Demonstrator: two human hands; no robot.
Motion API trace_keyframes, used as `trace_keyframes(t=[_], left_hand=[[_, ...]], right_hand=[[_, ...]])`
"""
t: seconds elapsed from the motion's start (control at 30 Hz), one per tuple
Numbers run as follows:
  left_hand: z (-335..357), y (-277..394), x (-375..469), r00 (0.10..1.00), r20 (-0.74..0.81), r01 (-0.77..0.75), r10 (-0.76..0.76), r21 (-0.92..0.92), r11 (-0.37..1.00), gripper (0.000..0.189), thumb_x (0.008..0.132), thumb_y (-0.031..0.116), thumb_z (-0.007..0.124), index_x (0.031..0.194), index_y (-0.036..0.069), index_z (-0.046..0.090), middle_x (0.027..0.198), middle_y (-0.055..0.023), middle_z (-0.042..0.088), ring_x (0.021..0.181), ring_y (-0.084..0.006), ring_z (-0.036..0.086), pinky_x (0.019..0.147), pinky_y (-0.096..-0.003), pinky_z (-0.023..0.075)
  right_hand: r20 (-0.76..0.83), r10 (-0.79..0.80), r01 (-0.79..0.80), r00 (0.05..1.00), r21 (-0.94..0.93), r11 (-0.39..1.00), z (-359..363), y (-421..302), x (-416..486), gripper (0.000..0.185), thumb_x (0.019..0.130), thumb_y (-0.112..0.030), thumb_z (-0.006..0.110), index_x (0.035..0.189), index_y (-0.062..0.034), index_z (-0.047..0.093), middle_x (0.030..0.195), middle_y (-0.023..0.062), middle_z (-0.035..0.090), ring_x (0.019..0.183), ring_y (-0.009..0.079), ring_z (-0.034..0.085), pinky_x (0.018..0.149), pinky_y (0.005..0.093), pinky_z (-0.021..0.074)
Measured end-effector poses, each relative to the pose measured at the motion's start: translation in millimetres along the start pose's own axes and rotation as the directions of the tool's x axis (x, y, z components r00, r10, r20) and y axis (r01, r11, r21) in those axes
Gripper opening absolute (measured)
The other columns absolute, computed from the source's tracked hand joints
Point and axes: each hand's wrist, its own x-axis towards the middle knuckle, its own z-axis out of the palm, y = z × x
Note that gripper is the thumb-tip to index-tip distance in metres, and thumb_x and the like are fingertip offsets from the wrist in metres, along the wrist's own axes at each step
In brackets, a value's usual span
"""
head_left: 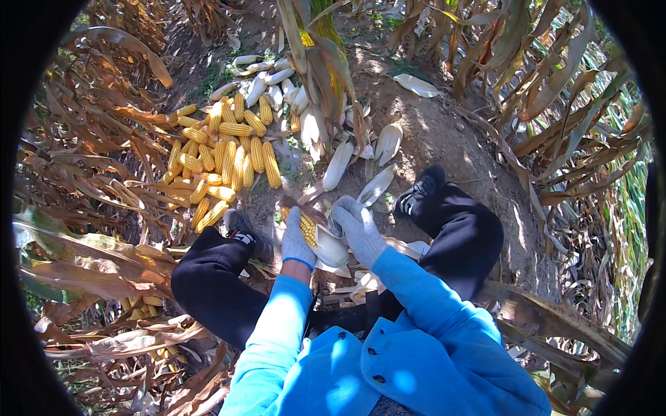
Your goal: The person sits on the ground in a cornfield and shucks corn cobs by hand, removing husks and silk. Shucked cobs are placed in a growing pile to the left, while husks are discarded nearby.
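Observation:
My left hand (pixel 298 240), in a pale knitted glove with a blue cuff edge, grips a partly husked ear of corn (pixel 308 228). Yellow kernels show along the ear's upper part, and dark silk sits near its tip. Pale husk (pixel 331 249) still wraps the lower end. My right hand (pixel 360 229), gloved too, is closed at the husk on the ear's right side; its fingertips are partly hidden. Just beyond my left hand lies a pile of bare yellow corn ears (pixel 229 156).
Ears still in pale husks (pixel 270 78) lie behind the pile, and a few more husked pieces (pixel 338 165) lie ahead. Dry corn stalks (pixel 93 156) crowd the left, with others (pixel 562 93) on the right. My shoes (pixel 421 190) rest on bare soil (pixel 442 135). More yellow ears (pixel 140 307) lie at lower left.

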Motion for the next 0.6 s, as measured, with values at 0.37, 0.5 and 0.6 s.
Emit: trace_keyframes(t=[0.37,0.5,0.6], left_hand=[[-53,35,29,0.978,-0.189,-0.113,0.088,-0.122,0.986,0.053,0.092,0.055,0.058,0.121,0.011,0.057,0.114,-0.0095,0.062,0.101,-0.0311,0.060,0.090,-0.0478,0.0498],[-25,38,6,0.951,-0.223,-0.206,0.214,0.059,0.977,0.053,0.094,0.049,0.061,0.128,0.009,0.054,0.115,-0.0099,0.064,0.098,-0.0263,0.064,0.086,-0.0396,0.0544],[-1,37,-14,0.927,-0.189,-0.297,0.324,0.156,0.942,0.056,0.096,0.049,0.057,0.133,0.007,0.051,0.115,-0.0106,0.063,0.099,-0.0269,0.065,0.086,-0.0404,0.0558]], right_hand=[[0.257,0.197,-0.050,0.946,-0.483,0.874,-60,-15,-66,0.019,0.095,-0.021,0.058,0.093,-0.0019,0.058,0.081,0.0059,0.055,0.075,0.0139,0.053,0.069,0.0295,0.0445],[0.117,0.037,0.087,0.992,-0.887,0.453,-60,-21,-54,0.041,0.088,-0.034,0.066,0.111,-0.0013,0.061,0.108,0.0168,0.064,0.103,0.0331,0.061,0.087,0.0424,0.0483],[0.149,-0.118,0.184,0.982,-0.903,0.388,-39,-14,-47,0.055,0.084,-0.040,0.070,0.121,-0.0017,0.058,0.120,0.0187,0.063,0.113,0.0370,0.060,0.094,0.0439,0.0481]])
